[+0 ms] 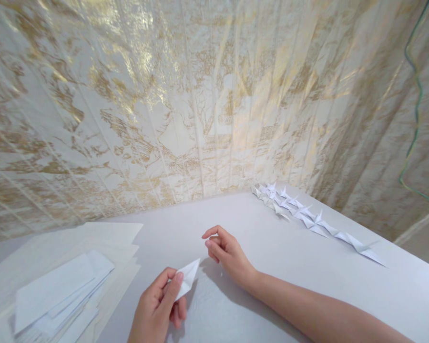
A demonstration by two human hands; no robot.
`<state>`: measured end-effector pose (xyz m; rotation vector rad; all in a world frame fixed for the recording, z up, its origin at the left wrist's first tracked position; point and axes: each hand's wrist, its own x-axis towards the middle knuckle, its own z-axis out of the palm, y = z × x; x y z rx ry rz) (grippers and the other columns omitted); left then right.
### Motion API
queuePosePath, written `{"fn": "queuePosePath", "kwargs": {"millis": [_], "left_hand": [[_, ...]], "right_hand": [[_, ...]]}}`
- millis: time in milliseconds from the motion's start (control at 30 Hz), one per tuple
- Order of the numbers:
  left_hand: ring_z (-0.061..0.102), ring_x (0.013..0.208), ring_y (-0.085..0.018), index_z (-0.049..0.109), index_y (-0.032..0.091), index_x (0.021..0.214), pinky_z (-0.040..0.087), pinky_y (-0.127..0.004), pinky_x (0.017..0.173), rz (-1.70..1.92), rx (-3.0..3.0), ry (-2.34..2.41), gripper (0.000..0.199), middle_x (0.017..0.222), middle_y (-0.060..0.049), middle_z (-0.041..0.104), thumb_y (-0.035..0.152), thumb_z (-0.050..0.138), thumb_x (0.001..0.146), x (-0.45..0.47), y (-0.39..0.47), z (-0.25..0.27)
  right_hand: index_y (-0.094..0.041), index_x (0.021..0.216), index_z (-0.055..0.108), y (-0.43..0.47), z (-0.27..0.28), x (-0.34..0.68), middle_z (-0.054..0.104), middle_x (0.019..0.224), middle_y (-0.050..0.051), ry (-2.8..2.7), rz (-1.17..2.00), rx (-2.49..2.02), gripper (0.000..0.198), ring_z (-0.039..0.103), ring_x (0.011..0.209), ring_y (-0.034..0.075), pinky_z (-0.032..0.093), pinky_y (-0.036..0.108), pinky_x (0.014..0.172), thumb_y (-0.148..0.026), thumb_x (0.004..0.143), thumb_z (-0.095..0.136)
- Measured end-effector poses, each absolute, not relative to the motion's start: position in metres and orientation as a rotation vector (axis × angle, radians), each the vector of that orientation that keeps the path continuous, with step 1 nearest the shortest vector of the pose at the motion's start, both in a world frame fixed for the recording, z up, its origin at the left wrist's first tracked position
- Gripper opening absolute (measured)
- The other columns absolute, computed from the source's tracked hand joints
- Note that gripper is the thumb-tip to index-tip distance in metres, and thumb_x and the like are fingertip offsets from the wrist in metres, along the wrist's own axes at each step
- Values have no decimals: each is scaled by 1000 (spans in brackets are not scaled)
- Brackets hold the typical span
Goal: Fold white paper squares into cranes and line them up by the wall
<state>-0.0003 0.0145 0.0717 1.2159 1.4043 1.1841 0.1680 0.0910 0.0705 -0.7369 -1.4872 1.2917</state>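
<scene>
Between the thumb and fingers of my left hand [162, 300] is a small white folded paper [188, 277], diamond-shaped, its pointed tip angled up and to the right. The hand covers its lower left end. My right hand [227, 252] hovers just to the right, apart from the paper. Its fingers are loosely curled, with a gap between index finger and thumb and nothing in them.
Several white folded paper cranes [300, 209] stand in rows at the back right of the white table [236, 305]. White paper sheets [57, 286] lie stacked at the left. A gold-patterned covering [200, 95] hangs behind, and a green cord [417, 105] runs down at the right.
</scene>
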Motion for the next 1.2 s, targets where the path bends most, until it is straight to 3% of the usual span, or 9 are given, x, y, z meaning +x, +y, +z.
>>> {"fn": "queuePosePath", "kwargs": {"millis": [133,233,567,767,1000,1100,1200], "left_hand": [[48,39,-10,55,21,66,39,-19,45,1160,1244,1369,48,43,4,57,67,58,79,-3,14,71],[49,41,-9,56,21,68,39,-19,46,1176,1250,1343,45,48,3,61,63,57,83,0,12,71],[55,44,-10,57,20,67,37,-19,47,998,1199,1319,47,51,0,67,65,66,74,3,15,67],[55,44,-10,58,19,71,39,-20,49,957,1248,1273,47,53,-1,69,65,62,78,4,15,72],[49,40,-9,59,17,77,35,-20,46,938,1259,1261,50,47,1,62,67,58,80,2,14,67],[49,41,-9,58,18,76,35,-20,47,893,1287,1272,50,48,2,62,67,54,83,0,14,63],[52,44,-10,59,18,79,38,-21,50,845,1307,1247,49,52,1,65,66,51,85,-3,16,60]], "right_hand": [[-19,94,55,88,69,166,42,60,-8,-1522,1380,-793,39,37,53,9,30,21,52,-55,83,62],[-16,76,56,78,69,160,42,58,-6,-1620,1502,-849,43,36,53,9,28,22,51,-58,75,70],[-16,62,52,70,75,162,37,54,-6,-1815,1312,-898,37,33,54,9,26,23,51,-45,86,57],[-19,53,40,72,72,162,37,46,-6,-1764,1368,-913,60,29,45,7,24,23,45,-68,87,47],[-16,54,49,83,62,165,44,45,-3,-1735,1518,-854,72,35,42,7,28,22,46,-80,84,36],[-15,65,56,80,63,163,49,52,-2,-1748,1525,-868,66,40,47,9,29,22,46,-80,73,54],[-15,67,57,77,66,162,49,53,-4,-1763,1482,-895,55,39,49,8,29,21,48,-68,69,71]]}}
